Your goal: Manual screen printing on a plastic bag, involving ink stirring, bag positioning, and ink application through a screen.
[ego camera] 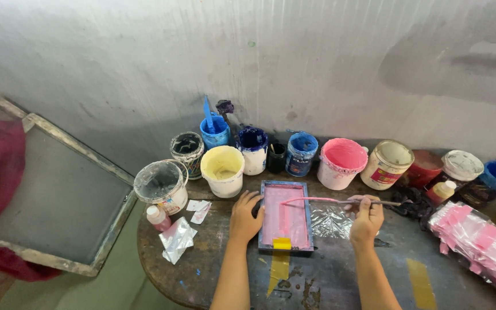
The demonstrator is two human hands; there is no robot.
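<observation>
Left hand flat on one small frame; right hand grips one stick (pink-coated).

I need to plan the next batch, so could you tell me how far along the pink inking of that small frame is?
Done: the frame already shows pink ink across most of its mesh, and the pink tub stands open behind it.
In hand: the left hand steadies the frame's left edge while the right hand holds a pink-coated stick over its top.
Left: the mesh looks streaky, so evening out probably remains.
</observation>
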